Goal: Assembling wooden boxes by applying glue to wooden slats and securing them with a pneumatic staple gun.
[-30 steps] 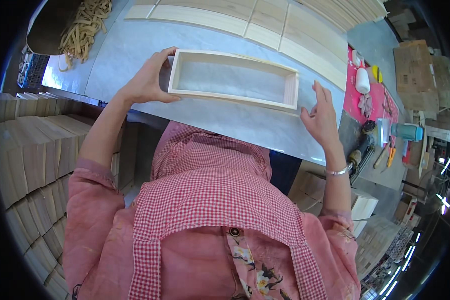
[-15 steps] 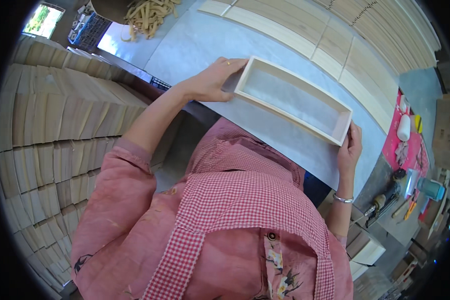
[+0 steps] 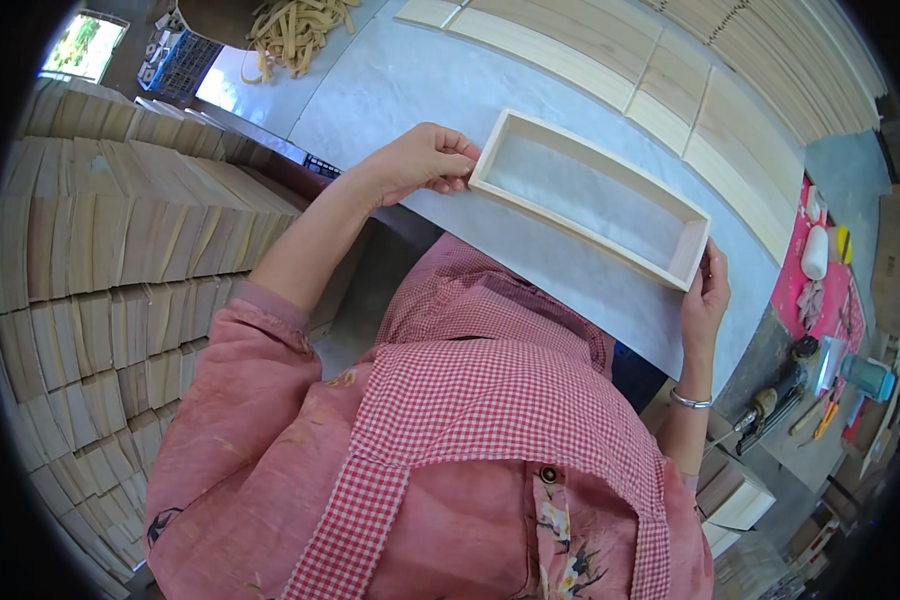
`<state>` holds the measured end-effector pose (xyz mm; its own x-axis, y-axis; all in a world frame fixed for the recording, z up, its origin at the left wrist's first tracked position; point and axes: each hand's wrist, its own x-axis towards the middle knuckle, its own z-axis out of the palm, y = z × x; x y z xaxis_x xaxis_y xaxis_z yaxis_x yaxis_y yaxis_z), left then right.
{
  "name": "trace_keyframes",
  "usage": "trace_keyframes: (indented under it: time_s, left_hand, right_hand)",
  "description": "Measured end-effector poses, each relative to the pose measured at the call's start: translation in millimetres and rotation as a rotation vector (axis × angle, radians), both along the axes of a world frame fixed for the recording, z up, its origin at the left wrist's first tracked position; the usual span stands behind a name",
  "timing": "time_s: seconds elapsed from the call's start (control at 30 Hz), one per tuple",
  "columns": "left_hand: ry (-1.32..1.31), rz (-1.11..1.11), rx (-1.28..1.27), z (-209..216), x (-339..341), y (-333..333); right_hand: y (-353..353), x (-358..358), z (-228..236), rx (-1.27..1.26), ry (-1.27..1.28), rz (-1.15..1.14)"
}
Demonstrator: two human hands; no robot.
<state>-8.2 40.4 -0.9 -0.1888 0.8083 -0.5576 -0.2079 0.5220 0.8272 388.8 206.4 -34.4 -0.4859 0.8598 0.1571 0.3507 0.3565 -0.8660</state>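
A shallow rectangular frame of pale wood (image 3: 580,232), with the tabletop showing through its middle, lies slantwise on the pale marbled table (image 3: 395,110). At its left end, my left hand (image 3: 417,165) has its fingers curled together, the tips against the near left corner. My right hand (image 3: 706,290) grips the right end, fingers along the outer face of the short side; its thumb is mostly hidden. A silver bangle (image 3: 690,402) circles my right wrist.
Thin wooden boards (image 3: 660,85) line the table's far side. Tall stacks of wood pieces (image 3: 120,220) stand at left. Wood strips (image 3: 295,35) lie in a heap at the far left. A white bottle (image 3: 815,252) rests on pink cloth at right, near several tools (image 3: 770,405).
My left hand has drawn its spread thumb and fingers together, curling them at the frame's near left corner. The right hand and the frame's right end shift very slightly rightward in the picture.
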Motion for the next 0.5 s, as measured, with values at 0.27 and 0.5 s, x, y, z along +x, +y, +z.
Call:
trace_keyframes:
  time_s: [0.27, 0.5]
  left_hand:
    - [0.496, -0.325, 0.007, 4.0, 3.0, 15.5]
    - [0.315, -0.13, 0.092, 10.0, 7.2, 1.7]
  right_hand:
    - [-0.2, -0.5, 1.1, -0.028, 0.003, -0.027]
    - [-2.6, 6.3, 4.6, 0.055, -0.035, -0.125]
